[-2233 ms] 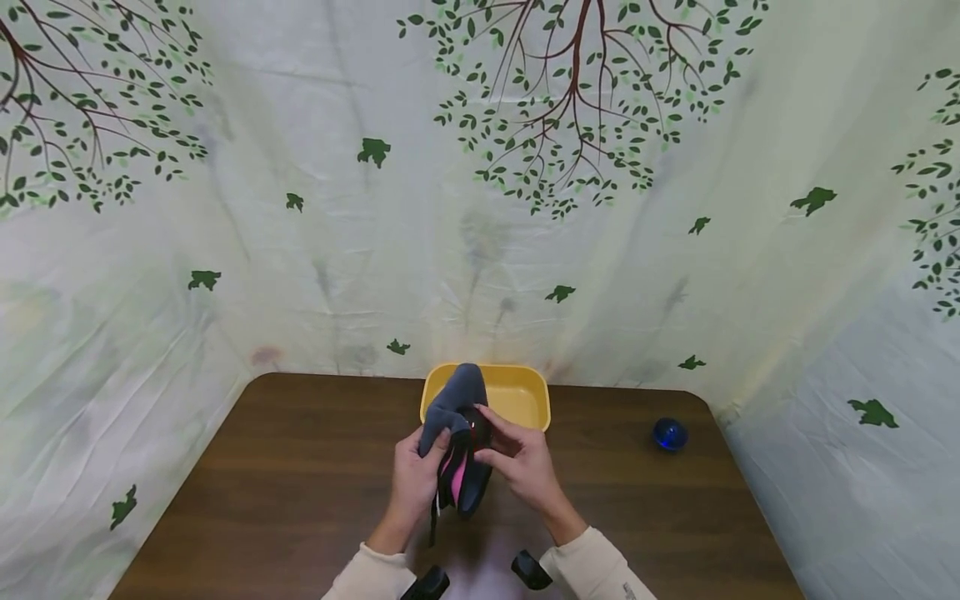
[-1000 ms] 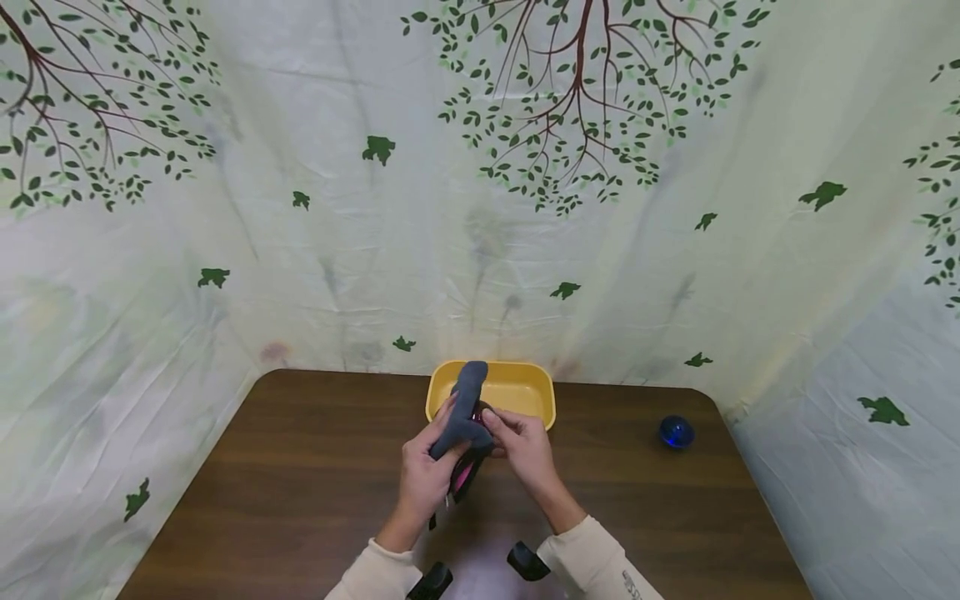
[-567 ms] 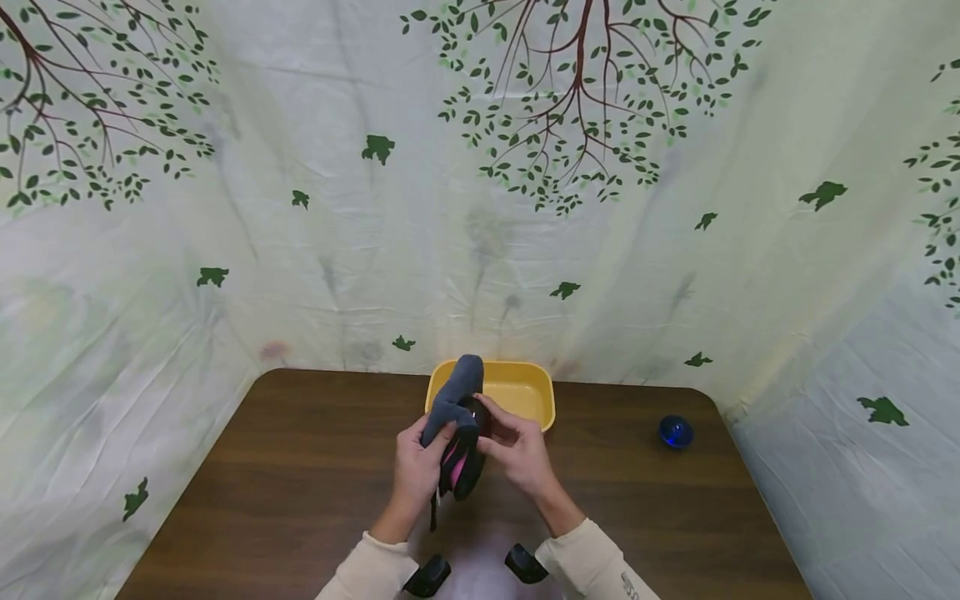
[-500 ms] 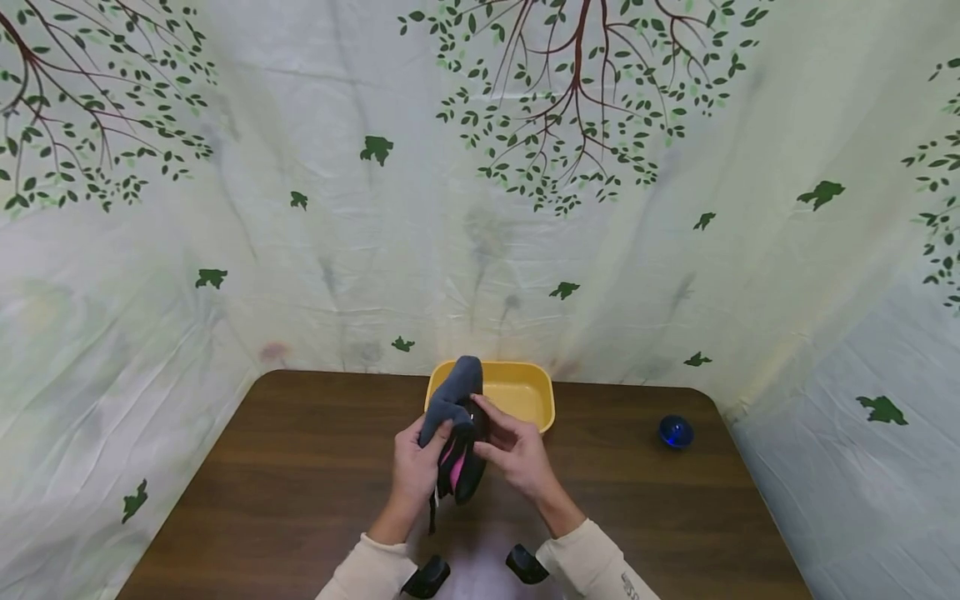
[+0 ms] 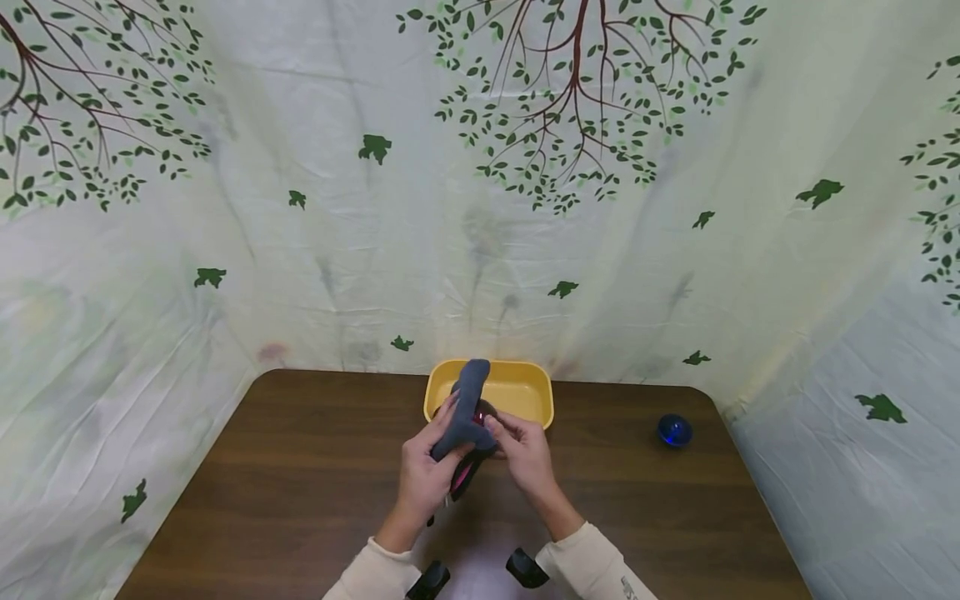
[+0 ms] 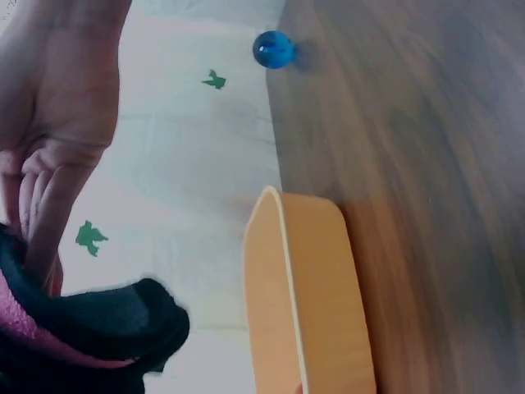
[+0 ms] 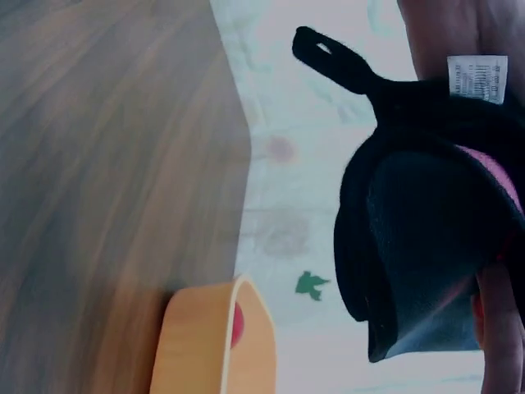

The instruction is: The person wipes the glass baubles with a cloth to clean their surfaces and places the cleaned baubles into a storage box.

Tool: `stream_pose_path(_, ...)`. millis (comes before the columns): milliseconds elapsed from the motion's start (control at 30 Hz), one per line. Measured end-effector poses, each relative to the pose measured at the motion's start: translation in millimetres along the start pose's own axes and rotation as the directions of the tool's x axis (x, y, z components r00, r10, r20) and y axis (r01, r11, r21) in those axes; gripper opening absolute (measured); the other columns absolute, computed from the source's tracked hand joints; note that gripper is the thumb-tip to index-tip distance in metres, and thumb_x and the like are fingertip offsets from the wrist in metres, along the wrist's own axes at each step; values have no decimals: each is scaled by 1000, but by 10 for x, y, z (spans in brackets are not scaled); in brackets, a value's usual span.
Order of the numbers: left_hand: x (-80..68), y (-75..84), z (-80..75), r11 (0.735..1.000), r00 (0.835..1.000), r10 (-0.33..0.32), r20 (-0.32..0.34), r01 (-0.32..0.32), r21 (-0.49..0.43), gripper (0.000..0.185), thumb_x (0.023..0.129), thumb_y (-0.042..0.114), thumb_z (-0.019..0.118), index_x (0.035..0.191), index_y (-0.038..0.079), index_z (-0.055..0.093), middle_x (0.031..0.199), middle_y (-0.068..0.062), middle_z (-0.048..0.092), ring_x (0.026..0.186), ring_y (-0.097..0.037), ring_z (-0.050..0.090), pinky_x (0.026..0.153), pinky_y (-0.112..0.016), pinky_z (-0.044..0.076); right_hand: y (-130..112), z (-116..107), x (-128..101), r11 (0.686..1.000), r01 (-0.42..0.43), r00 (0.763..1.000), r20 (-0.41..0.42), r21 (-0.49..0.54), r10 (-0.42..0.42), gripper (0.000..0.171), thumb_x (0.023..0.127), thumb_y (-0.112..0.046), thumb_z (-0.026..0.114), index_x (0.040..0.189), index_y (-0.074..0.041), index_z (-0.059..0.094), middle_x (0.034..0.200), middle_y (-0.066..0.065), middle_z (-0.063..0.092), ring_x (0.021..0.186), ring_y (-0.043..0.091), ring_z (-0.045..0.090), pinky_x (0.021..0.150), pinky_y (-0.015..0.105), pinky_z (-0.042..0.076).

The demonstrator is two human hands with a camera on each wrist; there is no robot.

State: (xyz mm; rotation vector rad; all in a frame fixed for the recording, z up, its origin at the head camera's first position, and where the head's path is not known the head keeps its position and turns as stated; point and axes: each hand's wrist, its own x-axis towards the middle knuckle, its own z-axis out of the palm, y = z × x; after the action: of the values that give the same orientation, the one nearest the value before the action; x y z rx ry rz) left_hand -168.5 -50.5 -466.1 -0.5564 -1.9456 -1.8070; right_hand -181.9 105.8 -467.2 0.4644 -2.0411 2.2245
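I have both forearms (image 5: pixel 603 567) angled inward, wrists (image 5: pixel 564 518) apart. Left hand (image 5: pixel 424 471): gripping, thumb pointing inward. Right hand (image 5: pixel 529 458): pinching, thumb angled forward and left, fingers curled. Hands near each other.

Light was pretty even in the head view, with pale glare low on the desk (image 5: pixel 300 483). Wrist cams looked hazy and washed-out, dark cloth (image 7: pixel 426 222) probably underexposed tbh.

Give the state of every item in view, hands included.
Cloth pouch: held up, mouth open
Left hand: gripping pouch
Right hand: pinching at pouch's edge
Dark red thing: at pouch's edge, mostly hidden
Tray: upright on table, something red inside
Blue ball: resting on table, untouched
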Motion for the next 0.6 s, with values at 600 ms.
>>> stream_pose_path(600,43,53,16,898,908,-408,-94,380,-224,25,95,5,59,104,-19,61,76,8,67,70,-8,62,67,-20,54,63,-97,6,968,248,959,134,42,-251,56,78,8,74,129,14,51,130,31,52,116,18,57,93,31,48)
